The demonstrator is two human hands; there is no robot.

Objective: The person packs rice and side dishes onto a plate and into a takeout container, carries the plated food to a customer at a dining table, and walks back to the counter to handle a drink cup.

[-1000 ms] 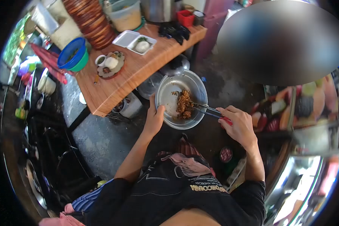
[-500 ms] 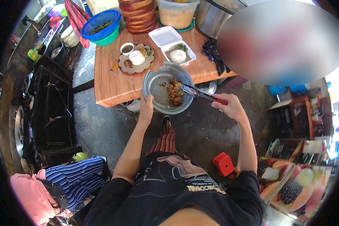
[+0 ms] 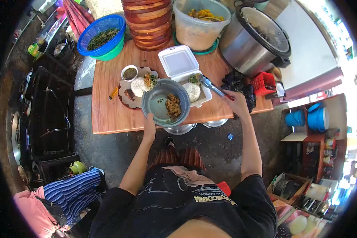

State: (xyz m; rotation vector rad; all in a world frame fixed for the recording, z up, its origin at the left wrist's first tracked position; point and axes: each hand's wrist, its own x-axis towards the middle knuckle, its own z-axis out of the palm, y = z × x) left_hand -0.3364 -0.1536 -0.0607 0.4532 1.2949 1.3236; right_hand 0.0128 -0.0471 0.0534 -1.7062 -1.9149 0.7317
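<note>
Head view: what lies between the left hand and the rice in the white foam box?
In the head view, the metal bowl, with brown food in it, lies between the left hand and the rice.

Extends both forearms [image 3: 138, 164] up from lower frame, with left hand [image 3: 148, 129] gripping near centre, right hand [image 3: 237, 104] clenched farther right.

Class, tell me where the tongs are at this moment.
In the head view, the tongs are just right of centre, in the person's right hand, their tips beside the greens in the white foam box.
</note>
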